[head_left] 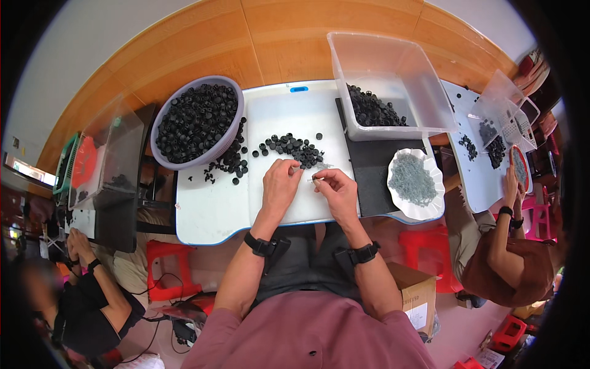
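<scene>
A loose heap of small round black caps (294, 146) lies on the white table in front of me. At the heap's near edge, the bent fingers of my left hand (280, 186) are closed together at the caps; what they hold, if anything, is hidden. My right hand (338, 192) is just to the right, apart from the left one, with thumb and forefinger pinched on a tiny dark piece (315, 178). That piece is too small to name. A few grey-green bits (324, 165) lie beside the heap, beyond my right fingertips.
A lavender basin (161, 138) full of black caps stands at the left, with spilled caps (232, 161) beside it. At the right are a clear bin (424, 92) holding black parts, a black mat (375, 178) and a white scalloped plate (439, 195) of small grey-green pieces. Co-workers sit on both sides.
</scene>
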